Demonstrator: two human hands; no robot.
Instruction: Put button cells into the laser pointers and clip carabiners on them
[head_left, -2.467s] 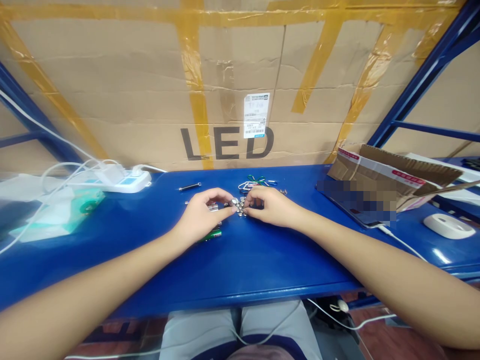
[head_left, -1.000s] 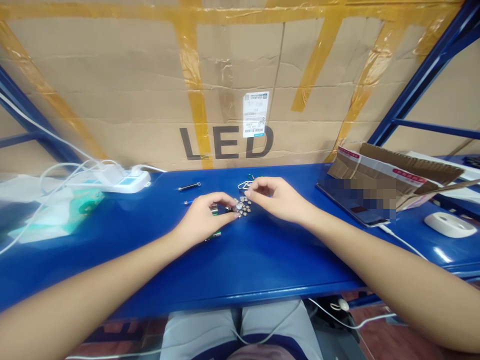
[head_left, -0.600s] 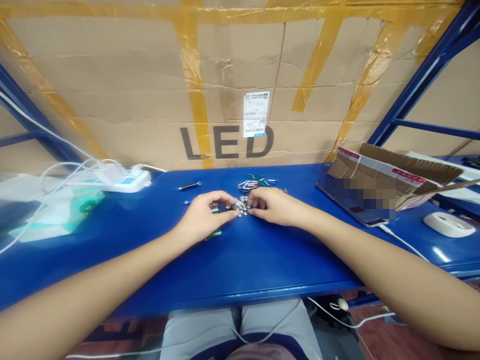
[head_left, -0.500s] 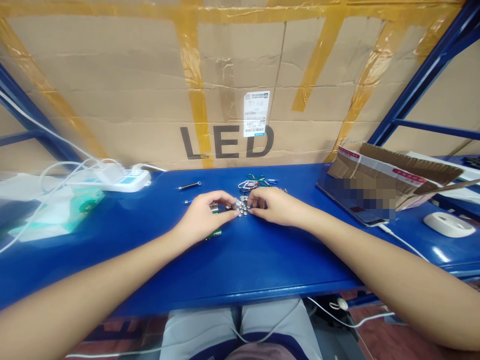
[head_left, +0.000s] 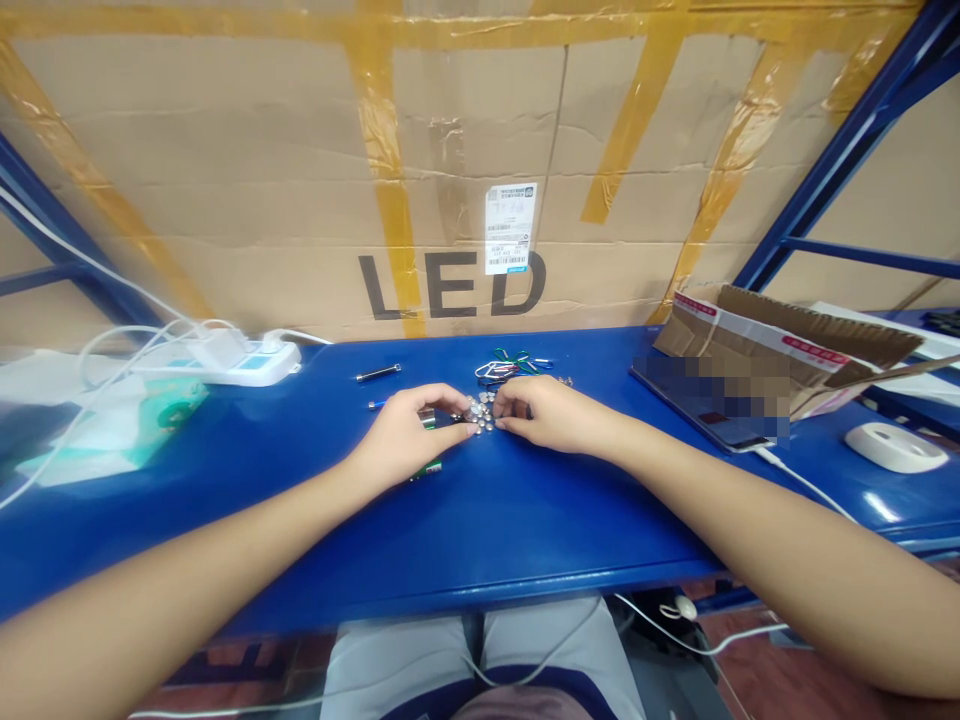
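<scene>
A small heap of shiny round silver pieces [head_left: 481, 412] lies on the blue table [head_left: 487, 520]. My left hand [head_left: 409, 435] rests beside the heap with fingers curled, fingertips pinched at its left edge. My right hand [head_left: 544, 412] is curled too, its fingertips pinching at the heap's right side. What each pinch holds is too small to make out. Under my left hand a green and dark object [head_left: 427, 467] pokes out. Coloured paper clips [head_left: 506, 366] lie just behind the heap.
A metal pin [head_left: 379, 374] lies behind my left hand. A white power strip with cables [head_left: 240, 358] and plastic-wrapped packets [head_left: 112, 425] sit at the left. At the right are an open cardboard box [head_left: 787, 345], a phone [head_left: 705, 405] and a white round device [head_left: 896, 447]. A large carton marked LED [head_left: 457, 170] backs the table.
My right hand lifted back toward the paper clips about a second ago, then came down again to the right side of the heap. My left hand has hardly moved.
</scene>
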